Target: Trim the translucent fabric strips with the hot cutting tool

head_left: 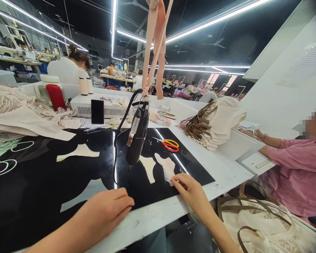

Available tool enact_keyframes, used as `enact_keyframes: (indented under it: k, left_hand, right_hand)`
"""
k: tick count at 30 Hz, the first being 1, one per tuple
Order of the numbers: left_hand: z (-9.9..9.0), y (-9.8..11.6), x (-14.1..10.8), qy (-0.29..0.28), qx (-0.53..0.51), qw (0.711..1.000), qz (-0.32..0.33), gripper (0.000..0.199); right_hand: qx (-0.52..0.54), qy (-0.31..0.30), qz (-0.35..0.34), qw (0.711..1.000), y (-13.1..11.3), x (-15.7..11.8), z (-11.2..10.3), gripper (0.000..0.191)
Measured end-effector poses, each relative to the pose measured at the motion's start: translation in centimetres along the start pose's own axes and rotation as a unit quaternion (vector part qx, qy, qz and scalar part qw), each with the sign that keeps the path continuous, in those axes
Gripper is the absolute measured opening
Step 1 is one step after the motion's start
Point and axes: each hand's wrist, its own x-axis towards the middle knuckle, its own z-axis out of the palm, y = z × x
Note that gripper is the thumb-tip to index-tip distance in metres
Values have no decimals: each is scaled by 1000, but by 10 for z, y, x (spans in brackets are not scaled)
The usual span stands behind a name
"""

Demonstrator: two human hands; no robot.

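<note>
My right hand (191,191) pinches the lower corner of a pale pink fabric piece (166,167) lying on the black mat (34,186). At the mat's front edge is my left hand (109,207), its fingers bent and close together; what they hold, if anything, is hidden. Left of it lies a translucent grey cut piece (85,193), partly behind that hand. Two cream cut pieces also lie on the mat, one cream piece (148,168) near the middle and another cream piece (79,151) farther left. Red-and-yellow scissors (169,144) rest beyond the pink piece.
A black corded tool (138,135) hangs on pink straps (151,45) over the mat. Beige garments (13,112) are heaped left; a stacked garment bundle (213,123) stands right. A phone (97,111) leans at the back. A co-worker in pink (300,168) sits right, beside a garment pile (263,218).
</note>
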Motion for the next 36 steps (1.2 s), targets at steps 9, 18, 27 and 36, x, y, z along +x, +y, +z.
enact_keyframes:
  k: [9, 18, 27, 36]
  left_hand:
    - [56, 51, 107, -40, 159, 986, 3, 25]
    - [71, 53, 138, -61, 140, 987, -46, 18]
    - [76, 52, 139, -71, 142, 987, -30, 21]
    - [81, 50, 143, -59, 160, 985, -10, 16]
  right_hand:
    - [54, 22, 6, 998, 9, 4, -5, 38]
    - [88, 48, 34, 994, 8, 10, -8, 40]
    - [171, 123, 83, 974, 0, 38, -20, 40]
    - [382, 256, 48, 887, -31, 63, -39, 32]
